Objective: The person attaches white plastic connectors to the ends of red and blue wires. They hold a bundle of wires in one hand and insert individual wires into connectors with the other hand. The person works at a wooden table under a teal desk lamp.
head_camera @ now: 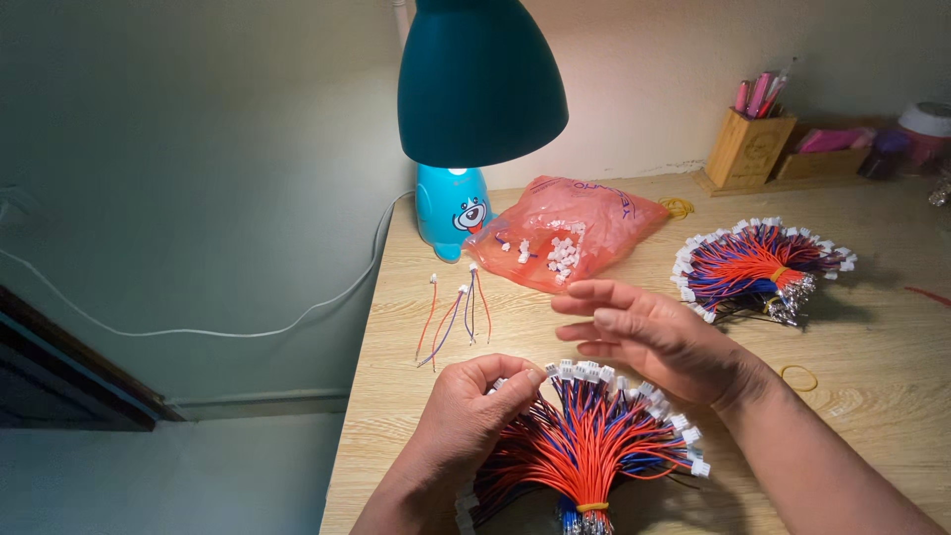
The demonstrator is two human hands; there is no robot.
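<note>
Our left hand (466,411) pinches a connector in the fanned wire bundle (584,446); we keep that grip firm while our right hand (644,332) hovers spread.

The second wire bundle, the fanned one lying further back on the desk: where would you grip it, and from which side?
Probably at the waist of the far wire bundle, where a yellow band cinches the red and blue wires into a narrow neck. Come from above, fingers across that neck: the white connectors splay wide on the left, and the bare metal ends bunch on the right.
</note>
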